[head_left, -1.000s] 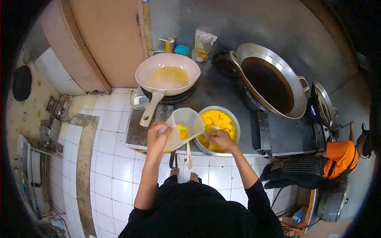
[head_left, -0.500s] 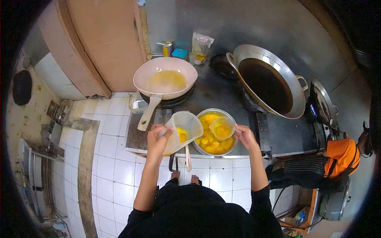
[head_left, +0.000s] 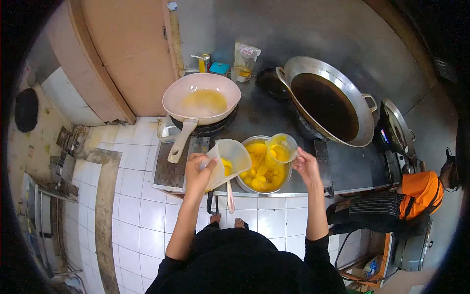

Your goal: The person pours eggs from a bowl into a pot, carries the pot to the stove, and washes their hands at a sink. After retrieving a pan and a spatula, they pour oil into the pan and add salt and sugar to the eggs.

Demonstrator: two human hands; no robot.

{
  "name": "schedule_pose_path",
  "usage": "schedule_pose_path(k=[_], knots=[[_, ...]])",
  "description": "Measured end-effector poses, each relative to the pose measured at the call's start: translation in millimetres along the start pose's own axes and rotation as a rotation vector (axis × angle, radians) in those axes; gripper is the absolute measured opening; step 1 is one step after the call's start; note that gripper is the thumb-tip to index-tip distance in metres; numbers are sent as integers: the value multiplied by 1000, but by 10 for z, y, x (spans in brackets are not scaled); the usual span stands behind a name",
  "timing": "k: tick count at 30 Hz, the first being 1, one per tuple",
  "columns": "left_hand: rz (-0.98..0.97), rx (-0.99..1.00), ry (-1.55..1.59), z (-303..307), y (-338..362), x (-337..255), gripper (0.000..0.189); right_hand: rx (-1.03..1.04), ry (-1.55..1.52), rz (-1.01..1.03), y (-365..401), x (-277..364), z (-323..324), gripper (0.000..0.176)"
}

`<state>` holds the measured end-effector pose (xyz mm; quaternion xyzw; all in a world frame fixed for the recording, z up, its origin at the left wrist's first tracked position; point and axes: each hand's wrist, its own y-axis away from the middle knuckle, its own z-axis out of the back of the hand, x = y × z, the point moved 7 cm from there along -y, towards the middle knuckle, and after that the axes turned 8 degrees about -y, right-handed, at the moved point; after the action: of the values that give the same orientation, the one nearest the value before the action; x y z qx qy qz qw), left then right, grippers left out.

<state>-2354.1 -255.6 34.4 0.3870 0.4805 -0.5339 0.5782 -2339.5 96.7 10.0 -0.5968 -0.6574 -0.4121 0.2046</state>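
My left hand (head_left: pixel 199 171) is closed on the handle of a translucent jug (head_left: pixel 234 156), tilted toward the bowl, with yellow egg inside. A metal bowl (head_left: pixel 286 184) at the counter's front edge holds several yolks in yellow liquid. Above its right part, my right hand (head_left: pixel 307 166) grips a small clear measuring cup (head_left: pixel 289 145) by its handle; the cup is tilted and has yellow egg in it. A pinkish handle (head_left: pixel 230 197) sticks out below the jug, over the counter edge.
A pink pan (head_left: pixel 227 88) with oil sits on the left burner. Behind it stand a yellow can (head_left: pixel 204 63), a blue-lidded box (head_left: pixel 219 68) and a pouch (head_left: pixel 246 56). A large wok (head_left: pixel 306 65) of dark liquid is at right; a person in orange (head_left: pixel 422 195) is beyond.
The small cup has risen from the egg in the bowl and moved slightly right, tilting with my right hand. The jug stays close to its earlier place. The view has shifted slightly.
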Motion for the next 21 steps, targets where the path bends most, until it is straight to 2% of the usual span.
schedule_pose_path(k=[1, 4, 5, 9, 11, 12, 14, 15, 17, 18, 20, 21], knots=[[-13, 0, -32, -2, -3, -5, 19, -49, -1, -36, -23, -90, 99, 29], [20, 6, -14, -22, -12, 1, 18, -27, 43, -69, 4, -173, 83, 29], [18, 3, -12, -23, -15, -24, 18, -113, 68, -49, 41, -133, 41, 33], [-31, 22, -118, -55, -42, -116, 16, -45, 178, 17, 118, 116, -201, 37], [-72, 37, -138, -77, -59, -138, 16, 8, 438, 84, 164, 285, -452, 33], [-89, 43, -135, -93, -64, -142, 15, 8, 438, 85, 212, 327, -613, 33], [-106, 50, -130, -112, -65, -166, 15, 36, 795, 252, 295, 412, -1015, 37], [-115, 54, -137, -121, -60, -189, 15, 37, 796, 252, 259, 368, -1062, 37], [-122, 57, -143, -126, -53, -181, 14, 34, 1179, 344, 207, 295, -1192, 37], [-117, 72, -126, -146, -56, -144, 14, 36, 1182, 344, 205, 234, -1258, 37], [-111, 83, -106, -157, -54, -114, 15, 36, 1423, 549, 285, 158, -1519, 37], [-105, 94, -95, -168, -47, -108, 15, 25, 1497, 551, 311, 102, -1604, 35]])
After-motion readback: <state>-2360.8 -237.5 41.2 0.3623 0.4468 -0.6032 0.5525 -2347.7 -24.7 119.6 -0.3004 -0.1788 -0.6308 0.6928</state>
